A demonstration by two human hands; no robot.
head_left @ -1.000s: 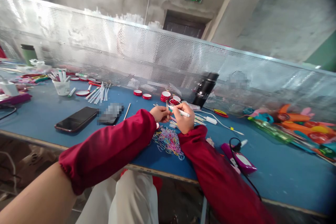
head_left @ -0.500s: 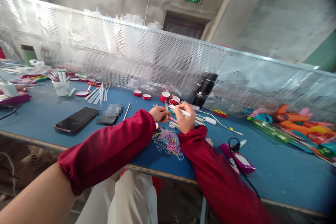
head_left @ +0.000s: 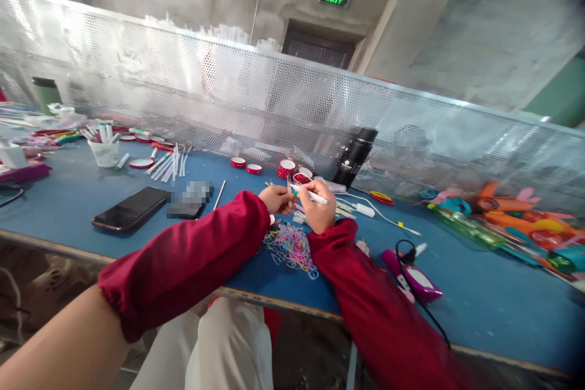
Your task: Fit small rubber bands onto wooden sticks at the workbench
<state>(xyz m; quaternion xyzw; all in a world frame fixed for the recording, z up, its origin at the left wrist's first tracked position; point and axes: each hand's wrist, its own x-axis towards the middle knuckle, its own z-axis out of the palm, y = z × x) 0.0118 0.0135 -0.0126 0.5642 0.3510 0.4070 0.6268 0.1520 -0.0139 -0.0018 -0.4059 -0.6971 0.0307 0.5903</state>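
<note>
Both my arms wear dark red sleeves and meet over the blue table. My right hand is closed round a white pen-like tube that points left. My left hand pinches a thin stick right beside that tube's tip; the two hands nearly touch. Just in front of them lies a heap of coloured rubber bands. Small red-and-white caps sit just behind the hands.
A black phone lies to the left, a black bottle stands behind the hands. A purple device with a black cord lies at right, colourful toys farther right. A white cup of pens and loose white tubes sit far left. A perforated metal screen backs the table.
My hands have stayed together at the same spot; the right hand turned slightly with the white tube. The view drifted a little.
</note>
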